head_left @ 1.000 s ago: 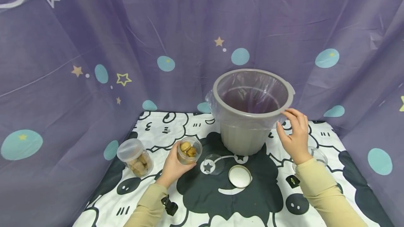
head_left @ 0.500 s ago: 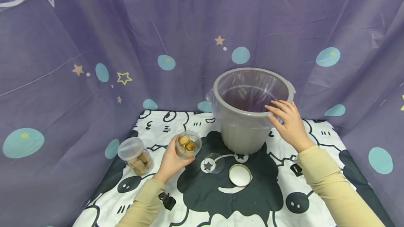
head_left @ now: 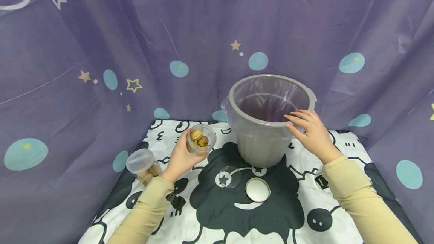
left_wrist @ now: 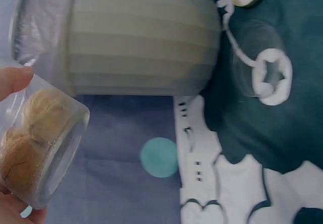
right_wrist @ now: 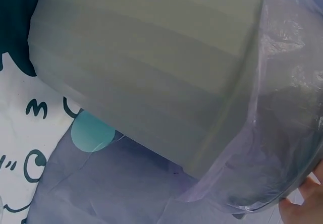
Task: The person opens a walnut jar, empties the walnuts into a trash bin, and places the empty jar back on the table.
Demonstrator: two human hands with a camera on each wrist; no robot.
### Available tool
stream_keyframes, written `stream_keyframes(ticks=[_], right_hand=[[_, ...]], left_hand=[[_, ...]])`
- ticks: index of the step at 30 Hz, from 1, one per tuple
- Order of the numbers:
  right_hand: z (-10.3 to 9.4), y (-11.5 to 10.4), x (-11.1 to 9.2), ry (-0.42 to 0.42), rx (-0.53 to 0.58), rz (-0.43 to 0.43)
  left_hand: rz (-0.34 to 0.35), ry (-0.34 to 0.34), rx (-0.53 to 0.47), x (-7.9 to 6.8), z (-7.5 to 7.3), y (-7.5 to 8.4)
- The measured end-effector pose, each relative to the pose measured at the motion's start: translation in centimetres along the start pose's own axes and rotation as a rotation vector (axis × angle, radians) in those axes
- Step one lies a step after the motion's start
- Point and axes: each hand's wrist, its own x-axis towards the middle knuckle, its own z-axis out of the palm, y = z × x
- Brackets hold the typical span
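My left hand [head_left: 179, 160] grips a clear plastic jar [head_left: 194, 147] by its side. Round brown pieces that look like walnuts [left_wrist: 48, 114] lie in it, and its top is uncovered. The jar is held above the cloth, left of a grey bin [head_left: 262, 150]. A transparent bag [head_left: 259, 129] lines the bin and hangs folded over its rim. At the bin's right front rim is my right hand [head_left: 311, 135], its fingers extended over the edge and nothing gripped. The right wrist view shows only fingertips [right_wrist: 292, 211] by the bagged rim.
A second clear jar [head_left: 139, 161] with a lid and brown pieces stands at the left, partly behind my left sleeve. A round white-topped lid [head_left: 257, 190] and a clear round piece [head_left: 229, 177] lie before the bin. A purple curtain [head_left: 203, 18] hangs behind.
My left hand has lifted the jar up and away from me. My right hand has shifted left along the bin rim, its fingers now reaching over the edge.
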Motion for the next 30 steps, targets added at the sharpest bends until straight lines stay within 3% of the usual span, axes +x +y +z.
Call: stream_keyframes(ticks=[8, 19, 24, 30], right_hand=[[-0.6, -0.3, 0.5, -0.06, -0.008, 0.008], [-2.7, -1.1, 1.7, -0.324, -0.029, 0.099], [-2.8, -1.0, 1.8, -0.348, -0.033, 0.122], [-2.7, -1.0, 1.6, -0.338, -0.022, 0.129]], left_hand=[[0.028, 0.019, -0.013, 2.7, -1.4, 2.3], [0.083, -0.01, 0.034, 5.8, -2.1, 4.9], [0.105, -0.04, 0.09, 7.2, -2.1, 5.9], [0.155, -0.029, 0.154, 8.8, -1.7, 6.9]])
